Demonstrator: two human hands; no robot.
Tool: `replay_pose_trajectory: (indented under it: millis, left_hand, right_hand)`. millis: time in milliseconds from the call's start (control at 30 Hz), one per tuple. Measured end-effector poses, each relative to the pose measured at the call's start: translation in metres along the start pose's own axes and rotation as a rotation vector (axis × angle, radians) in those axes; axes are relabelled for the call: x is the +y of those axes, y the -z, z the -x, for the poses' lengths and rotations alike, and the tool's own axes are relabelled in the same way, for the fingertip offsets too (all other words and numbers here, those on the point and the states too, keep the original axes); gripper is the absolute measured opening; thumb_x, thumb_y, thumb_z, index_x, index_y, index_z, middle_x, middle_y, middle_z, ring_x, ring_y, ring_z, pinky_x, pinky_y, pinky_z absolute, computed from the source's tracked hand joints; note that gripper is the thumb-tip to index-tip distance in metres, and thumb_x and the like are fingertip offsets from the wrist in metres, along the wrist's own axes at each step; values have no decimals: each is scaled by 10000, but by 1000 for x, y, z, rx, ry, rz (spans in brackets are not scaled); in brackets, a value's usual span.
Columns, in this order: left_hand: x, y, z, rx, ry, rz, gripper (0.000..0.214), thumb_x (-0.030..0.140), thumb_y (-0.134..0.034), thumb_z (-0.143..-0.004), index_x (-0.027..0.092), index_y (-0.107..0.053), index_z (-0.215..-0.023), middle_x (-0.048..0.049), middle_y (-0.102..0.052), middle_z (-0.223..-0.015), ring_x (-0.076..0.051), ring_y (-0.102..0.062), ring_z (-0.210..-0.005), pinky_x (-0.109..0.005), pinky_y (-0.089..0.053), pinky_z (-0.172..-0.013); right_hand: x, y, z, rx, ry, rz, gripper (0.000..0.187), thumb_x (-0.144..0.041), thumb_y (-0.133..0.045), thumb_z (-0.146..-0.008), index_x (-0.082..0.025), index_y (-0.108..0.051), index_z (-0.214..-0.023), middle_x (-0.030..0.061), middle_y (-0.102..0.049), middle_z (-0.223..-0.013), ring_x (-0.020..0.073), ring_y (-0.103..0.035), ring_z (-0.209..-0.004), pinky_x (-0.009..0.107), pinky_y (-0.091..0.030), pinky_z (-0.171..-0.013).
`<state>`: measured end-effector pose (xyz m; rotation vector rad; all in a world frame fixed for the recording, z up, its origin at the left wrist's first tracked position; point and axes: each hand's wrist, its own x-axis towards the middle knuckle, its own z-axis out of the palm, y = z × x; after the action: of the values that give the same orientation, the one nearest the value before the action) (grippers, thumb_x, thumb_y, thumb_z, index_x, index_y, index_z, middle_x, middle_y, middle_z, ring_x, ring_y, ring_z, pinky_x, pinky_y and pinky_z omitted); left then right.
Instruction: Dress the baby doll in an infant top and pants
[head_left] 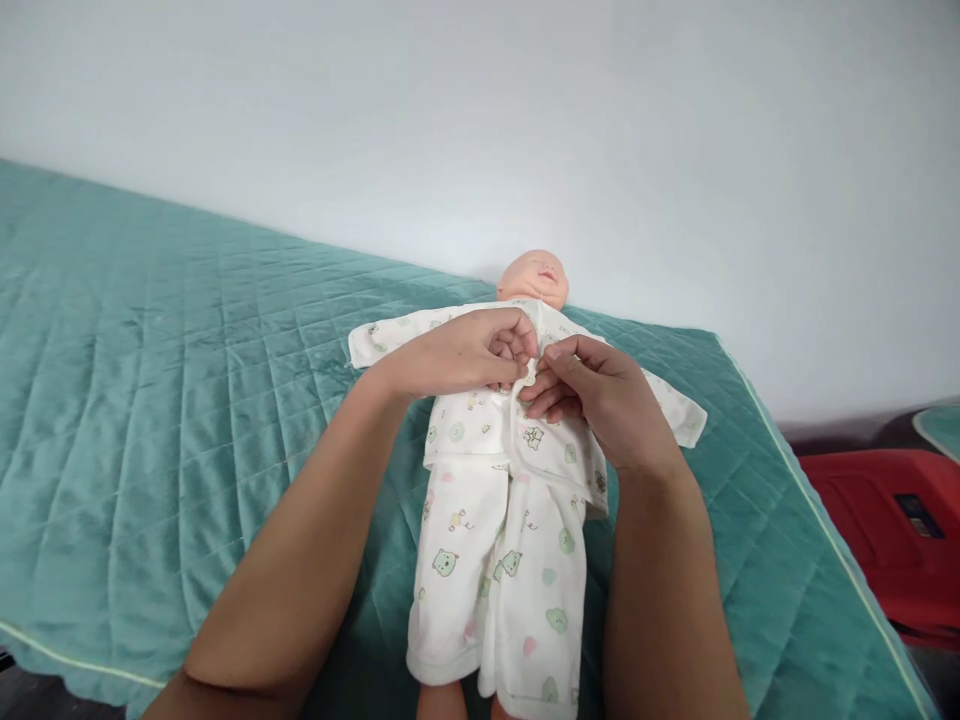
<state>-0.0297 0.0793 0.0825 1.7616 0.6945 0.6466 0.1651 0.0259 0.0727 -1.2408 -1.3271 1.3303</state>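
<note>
Left hand (476,350) curled, pinching the front edge of a white patterned shirt (465,428), right hand (607,392) pinching just beside it, apparently on the facing edge, shirt on a doll (531,278) lying face-up on a teal quilt (187,400), matching trousers (457,590) near, pale wall (450,120) far.

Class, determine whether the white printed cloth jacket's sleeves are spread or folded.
Spread. The sleeves of the white printed cloth jacket reach out on opposite sides of the pink-headed doll, over the green quilted cover.
</note>
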Motion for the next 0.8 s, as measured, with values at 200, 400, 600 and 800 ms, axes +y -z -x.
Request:
replay_pose_trajectory:
  millis: [200, 400, 600, 800]
  left_hand:
    - [3, 3, 2, -41, 40, -22, 246, 88, -584, -742, 198, -614, -960, 15, -628, -791, -106, -575, -692, -237, -472, -646]
    - [6, 8, 8, -76, 94, -50, 213, 151, -592, -797, 194, -614, -1005, 11, -642, -826, -110, -590, -733, -243, -464, -660]
    - [2, 10, 6, 18, 101, -117, 202, 171, -591, -790, 210, -634, -983, 4, -675, -773, -122, -591, -641, -256, -463, -603]
    - [-36, 14, -12, 545, 63, -579, 228, 128, -487, -842, 201, -641, -993, -52, -695, -935, -207, -641, -872, -345, -507, -797]
  right_hand:
    - [-2, -1, 0, 14, 3, 42, 223, -413, -701, -876, -206, -629, -834, 31, -758, -753, 143, -698, -586, 219, -508, -512]
    - [-3, -1, -2, 184, 112, 96, 169, -358, -694, -858, -218, -615, -806, -18, -684, -632, 119, -612, -497, 226, -472, -467]
    - [14, 11, -15, 554, 294, 228, 94, -312, -656, -846, -231, -643, -892, 17, -737, -917, 175, -708, -861, 339, -590, -797]
    - [27, 16, -22, 531, 263, 466, 356, -377, -654, -856, -265, -650, -1194, 53, -658, -1334, 263, -589, -1264, 493, -444, -1116]
